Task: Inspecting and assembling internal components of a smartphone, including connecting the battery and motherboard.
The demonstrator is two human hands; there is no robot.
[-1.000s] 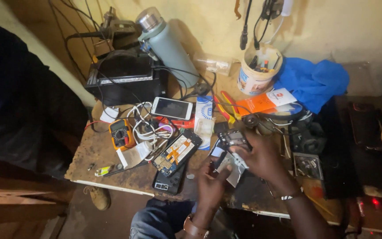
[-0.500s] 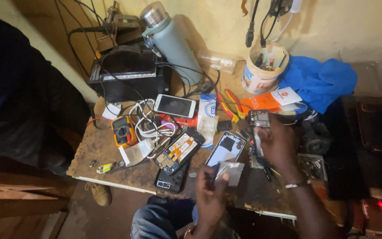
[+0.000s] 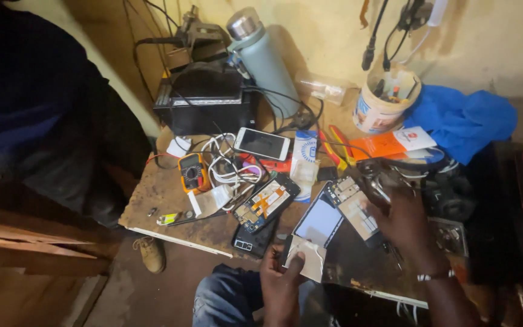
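Note:
An opened phone [image 3: 334, 212] lies on the worn workbench [image 3: 152, 194] with its pale back panel and circuit board showing. My left hand [image 3: 279, 281] is at the bench's near edge, thumb and fingers pinching a small white sheet [image 3: 310, 257] just below that phone. My right hand [image 3: 404, 221] rests to the right of the phone. Its fingers reach up among dark metal tools [image 3: 373, 178], and blur hides whether they grip one.
A second opened phone [image 3: 267, 203], a dark phone [image 3: 254, 241], a white smartphone [image 3: 263, 144], a multimeter [image 3: 192, 171] and white cables [image 3: 225, 166] lie left. A black box [image 3: 207, 100], bottle [image 3: 261, 57], white tub [image 3: 385, 100] and blue cloth [image 3: 461, 121] stand behind. A shoe [image 3: 149, 254] is on the floor.
Both hands were on the opened phone. My right hand left it, reached toward the tools and now sits right of it. My left hand dropped to the bench edge with the white sheet.

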